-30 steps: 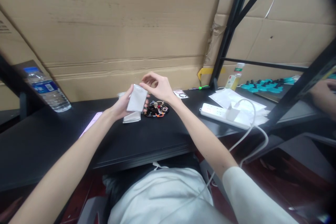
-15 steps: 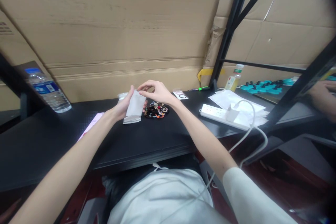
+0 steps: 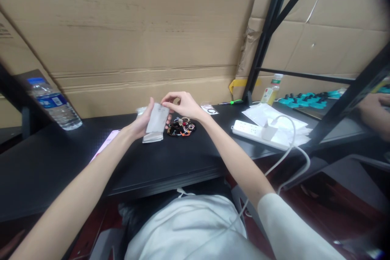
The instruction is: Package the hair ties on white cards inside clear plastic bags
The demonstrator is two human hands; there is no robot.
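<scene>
My left hand (image 3: 143,125) is wrapped round a small whitish plastic bag (image 3: 157,118), thumb along its left edge and fingertips showing past its right side. At the bag's top right corner, my right hand (image 3: 181,105) pinches the edge between thumb and index finger. Below the held bag, a stack of similar small bags (image 3: 152,138) lies on the black table. Just right of it sits a tangled pile of hair ties (image 3: 182,127), mostly black with some coloured bits. Part of another clear packet (image 3: 141,110) shows behind my left hand.
A water bottle (image 3: 56,103) stands at the left, near a pink sheet (image 3: 106,144). A small packet with a black ring (image 3: 209,109) lies toward the back. To the right are a power strip (image 3: 248,130) with cables, white papers (image 3: 258,114), and a drink bottle (image 3: 271,90).
The held bag now looks greyer and clearer, with its top edge showing faint marks. My right fingers have shifted slightly along that edge. Other things stay put.
</scene>
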